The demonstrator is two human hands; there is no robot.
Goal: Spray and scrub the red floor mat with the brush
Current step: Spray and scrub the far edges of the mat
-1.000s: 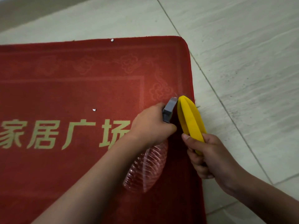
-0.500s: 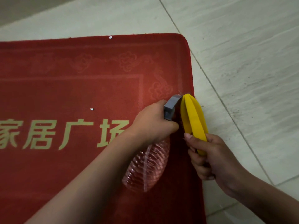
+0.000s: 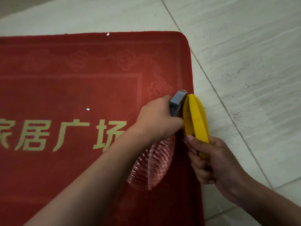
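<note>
Evidently mid-scrub: the red floor mat [image 3: 65, 95] lies flat. At its right edge, the clear spray bottle [image 3: 151, 167] is gripped in the curled left hand [image 3: 159, 118]. Just beside it, the right hand [image 3: 211, 160] clenches the yellow brush [image 3: 195, 118]. Next, I'd guess, comes another squirt on the mat beside the bristles.

Right edge of red mat [image 3: 81, 95] crowded: left hand [image 3: 159, 118] gripping spray bottle [image 3: 153, 167], right hand [image 3: 215, 162] gripping yellow brush [image 3: 195, 121], packed close, no gap showing between. Mat open to left and far side, bar two small white scraps [image 3: 88, 109]. Tiled floor [image 3: 244, 46] free past the right edge.
</note>
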